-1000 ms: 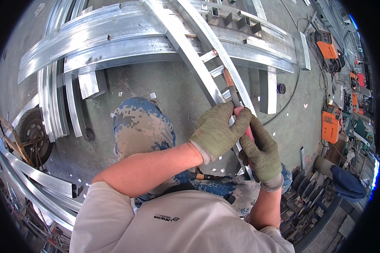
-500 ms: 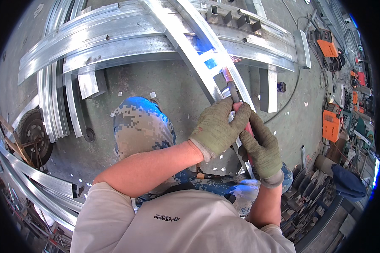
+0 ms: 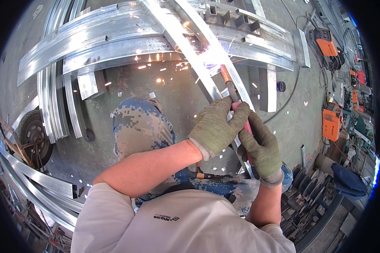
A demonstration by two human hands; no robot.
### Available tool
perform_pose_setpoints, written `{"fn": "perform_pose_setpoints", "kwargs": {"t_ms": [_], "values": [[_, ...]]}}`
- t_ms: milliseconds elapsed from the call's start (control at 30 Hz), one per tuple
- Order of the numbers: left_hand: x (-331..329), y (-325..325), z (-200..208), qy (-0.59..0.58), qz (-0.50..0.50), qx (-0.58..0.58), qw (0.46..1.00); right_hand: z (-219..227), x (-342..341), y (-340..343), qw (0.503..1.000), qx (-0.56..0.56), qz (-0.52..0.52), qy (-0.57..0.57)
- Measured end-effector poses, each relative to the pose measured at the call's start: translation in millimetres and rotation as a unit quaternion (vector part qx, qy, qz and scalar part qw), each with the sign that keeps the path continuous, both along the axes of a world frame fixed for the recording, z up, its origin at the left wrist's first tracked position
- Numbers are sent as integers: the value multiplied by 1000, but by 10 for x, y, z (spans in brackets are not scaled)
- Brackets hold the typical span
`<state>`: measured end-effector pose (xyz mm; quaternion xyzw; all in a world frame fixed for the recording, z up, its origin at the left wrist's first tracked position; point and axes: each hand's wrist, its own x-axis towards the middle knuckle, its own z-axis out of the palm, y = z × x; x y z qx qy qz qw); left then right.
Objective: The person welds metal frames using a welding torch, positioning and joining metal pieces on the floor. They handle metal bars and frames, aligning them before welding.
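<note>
A welding torch (image 3: 231, 86) with a copper-coloured nozzle and a red handle points up and slightly left. My left hand (image 3: 217, 126), in an olive knitted glove, is closed round its front part, beside the steel rails. Behind it, my right hand (image 3: 262, 149), gloved alike, grips the red handle. At the nozzle tip a bright arc glares over a short crosspiece between two shiny parallel rails, a left rail (image 3: 181, 44) and a right rail (image 3: 236, 80). The glare hides the joint itself. Sparks fly left and right from it.
The rails lie across wide galvanized steel beams (image 3: 126, 50), where short square tube pieces (image 3: 242, 21) stand. Orange welding machines (image 3: 330, 125) and cables line the right side. A wheel (image 3: 31, 133) and more steel profiles (image 3: 50, 185) are at left; metal scraps dot the floor.
The bluish light at the crosspiece has become a bright white-violet arc with sparks spraying widely, mostly leftward. The torch tip has shifted slightly left; both hands keep nearly the same place.
</note>
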<state>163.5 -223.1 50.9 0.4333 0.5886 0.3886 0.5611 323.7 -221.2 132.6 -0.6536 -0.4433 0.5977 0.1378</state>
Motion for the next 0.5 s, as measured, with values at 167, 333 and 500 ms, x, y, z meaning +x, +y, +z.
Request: {"fn": "perform_pose_setpoints", "kwargs": {"t_ms": [167, 333, 500], "values": [[19, -27, -2, -30, 3, 8, 999, 39, 0, -35, 1000, 1, -12, -8], [31, -33, -38, -29, 12, 21, 999, -1, 25, -47, 1000, 6, -13, -4], [36, -28, -29, -24, 26, 29, 999, 11, 7, -18, 1000, -1, -7, -8]]}}
